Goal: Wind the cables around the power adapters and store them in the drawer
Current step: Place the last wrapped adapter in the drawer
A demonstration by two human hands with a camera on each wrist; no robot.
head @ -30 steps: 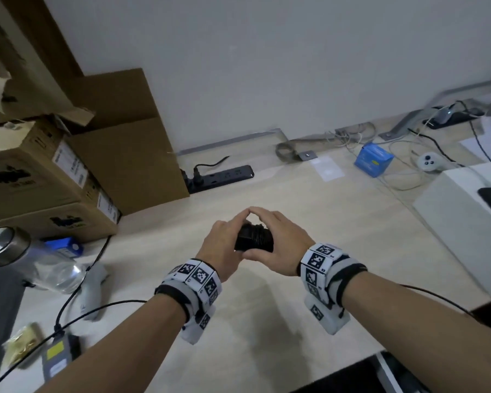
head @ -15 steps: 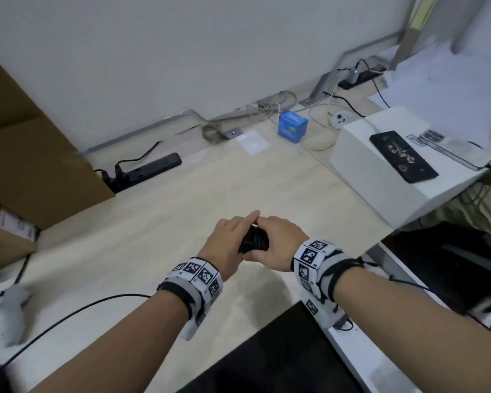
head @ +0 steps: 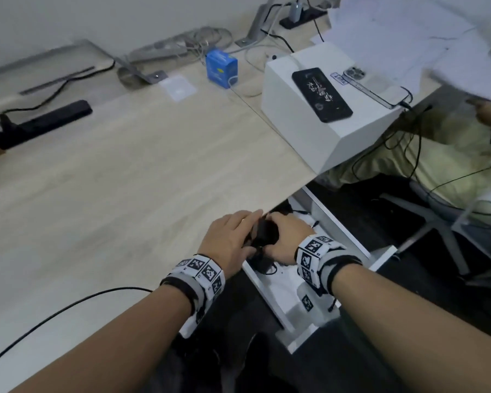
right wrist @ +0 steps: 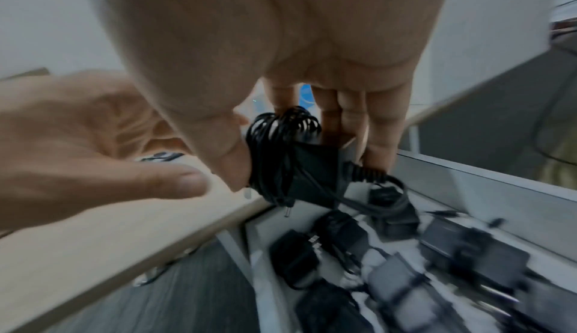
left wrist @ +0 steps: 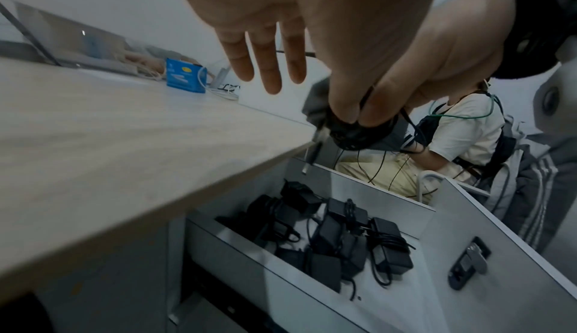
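Past the desk [head: 125,171] edge, the left hand [head: 227,242] steadies the bundle, thumb and forefinger pinching the wound cable [right wrist: 281,126] so it cannot unwind, other fingers straight. The right hand [head: 287,239] clasps the black power adapter [right wrist: 312,173] directly above the open drawer [left wrist: 406,215], where other wound adapters [left wrist: 343,237] lie, apparently ready to lower it.

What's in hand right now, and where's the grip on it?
A black power adapter with its cable wound round it, over the open drawer. The right hand grips the wound body between thumb and fingers; the left hand pinches the coils.
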